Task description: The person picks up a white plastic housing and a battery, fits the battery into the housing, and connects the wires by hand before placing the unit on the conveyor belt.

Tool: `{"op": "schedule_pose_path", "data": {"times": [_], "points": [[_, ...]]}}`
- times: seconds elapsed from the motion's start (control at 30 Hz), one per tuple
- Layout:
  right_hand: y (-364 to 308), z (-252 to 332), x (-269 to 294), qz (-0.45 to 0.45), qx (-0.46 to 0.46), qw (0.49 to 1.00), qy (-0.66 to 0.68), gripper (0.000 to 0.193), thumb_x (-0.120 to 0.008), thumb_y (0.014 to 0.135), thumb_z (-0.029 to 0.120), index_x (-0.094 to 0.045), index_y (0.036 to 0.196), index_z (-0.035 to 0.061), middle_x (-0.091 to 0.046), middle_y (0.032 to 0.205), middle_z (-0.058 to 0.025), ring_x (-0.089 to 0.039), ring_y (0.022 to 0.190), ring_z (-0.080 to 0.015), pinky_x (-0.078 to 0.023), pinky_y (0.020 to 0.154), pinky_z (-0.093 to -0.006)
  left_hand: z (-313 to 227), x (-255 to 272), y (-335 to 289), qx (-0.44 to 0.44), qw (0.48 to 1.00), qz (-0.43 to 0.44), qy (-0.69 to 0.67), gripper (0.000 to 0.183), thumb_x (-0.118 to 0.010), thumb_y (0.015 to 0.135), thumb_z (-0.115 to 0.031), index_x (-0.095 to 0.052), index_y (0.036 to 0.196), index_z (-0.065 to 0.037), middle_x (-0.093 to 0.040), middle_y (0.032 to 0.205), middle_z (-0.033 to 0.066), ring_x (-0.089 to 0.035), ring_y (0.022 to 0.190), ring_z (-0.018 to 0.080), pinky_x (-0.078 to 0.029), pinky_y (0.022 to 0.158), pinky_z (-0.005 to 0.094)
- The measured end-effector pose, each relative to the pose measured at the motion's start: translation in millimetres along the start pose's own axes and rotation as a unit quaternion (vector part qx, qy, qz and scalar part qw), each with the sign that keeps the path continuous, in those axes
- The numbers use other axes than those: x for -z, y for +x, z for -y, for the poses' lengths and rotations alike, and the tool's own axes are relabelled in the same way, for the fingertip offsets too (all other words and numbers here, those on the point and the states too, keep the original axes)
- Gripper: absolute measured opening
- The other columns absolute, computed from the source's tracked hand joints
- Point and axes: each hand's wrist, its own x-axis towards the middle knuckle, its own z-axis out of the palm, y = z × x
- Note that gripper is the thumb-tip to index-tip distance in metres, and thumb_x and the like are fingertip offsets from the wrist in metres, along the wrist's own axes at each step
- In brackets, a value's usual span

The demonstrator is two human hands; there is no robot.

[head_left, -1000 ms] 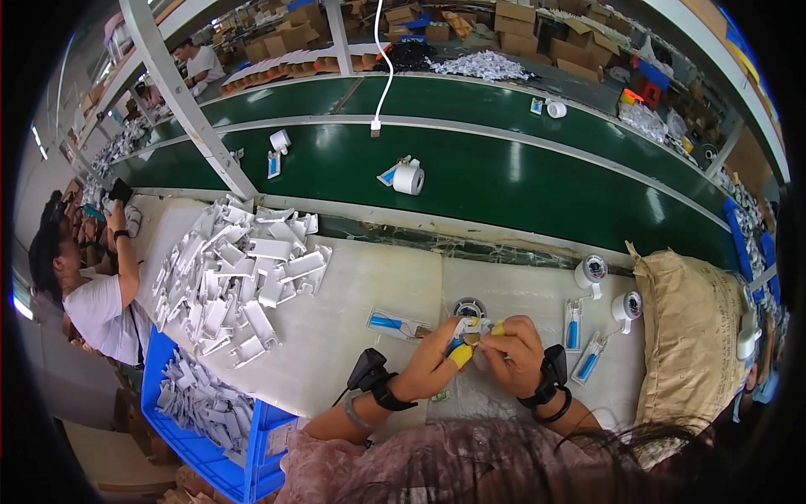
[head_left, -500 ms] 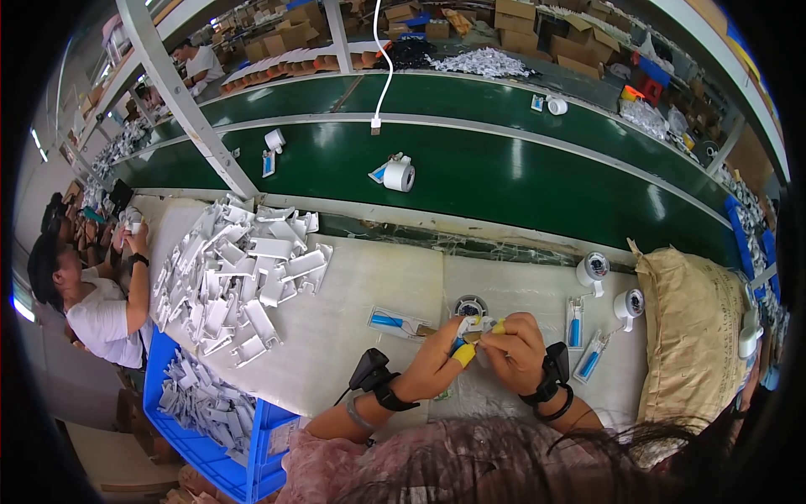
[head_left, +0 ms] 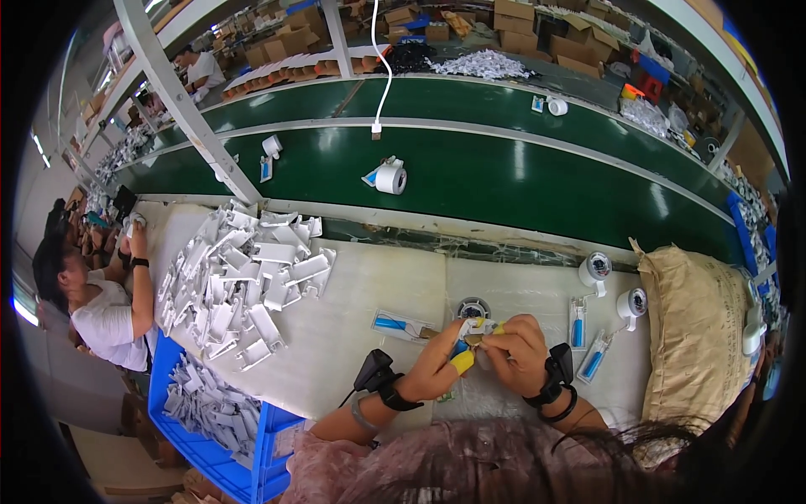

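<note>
Open room on the bench (head_left: pixel 378 290) is left between the pile of white brackets (head_left: pixel 243 286) and the left hand (head_left: pixel 430 368); the far edge is bordered by the green belt (head_left: pixel 504 185), the right side by a paper sack (head_left: pixel 693 328). Since the earlier frames, a white round unit (head_left: pixel 389 178) has been carried leftward along the belt. A small part (head_left: pixel 473 339) is pinched between the left hand and right hand (head_left: pixel 515 354), above the bench; its direction and long axis are hidden by fingers.

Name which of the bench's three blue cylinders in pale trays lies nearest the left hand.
The leftmost blue cylinder, beyond the left hand; the other two lie right of the right hand.
</note>
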Motion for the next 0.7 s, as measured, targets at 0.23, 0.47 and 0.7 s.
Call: {"op": "schedule_pose_path", "data": {"times": [0.23,0.47,0.7], "points": [[1.6,0.8,1.6,0.003,0.003,1.000,0.004,0.030,-0.076,0.060,-0.003,-0.069,0.087,0.0088,-0.057,0.082,-0.0067,-0.054,0.076,-0.0272,-0.046,0.067,-0.0360,6.7,-2.6,-0.1,0.024,0.999,-0.017,0.021,0.044,-0.052,0.094,-0.014,-0.040,0.135,-0.002,-0.056,0.101,0.0046,-0.051,0.070,0.0067,-0.045,0.061,0.0223],[2.7,-0.9,1.0,0.021,0.023,0.999,-0.013,0.028,-0.075,0.061,-0.003,-0.068,0.086,0.0085,-0.057,0.081,-0.0061,-0.054,0.076,-0.0270,-0.045,0.068,-0.0355,22.8,-2.2,-4.4,-0.001,0.996,-0.052,0.066,0.041,-0.048,0.097,-0.013,-0.042,0.136,-0.002,-0.057,0.096,0.0028,-0.051,0.067,0.0056,-0.044,0.057,0.0208],[-0.2,1.7,-3.1,0.014,0.004,1.000,0.005,0.026,-0.073,0.064,-0.003,-0.067,0.087,0.0068,-0.057,0.081,-0.0058,-0.056,0.075,-0.0267,-0.045,0.070,-0.0368,10.3,-1.0,-1.8,0.049,0.994,-0.052,0.082,0.035,-0.048,0.096,-0.010,-0.049,0.130,-0.001,-0.060,0.094,0.0067,-0.057,0.071,0.0109,-0.048,0.061,0.0248]]}}
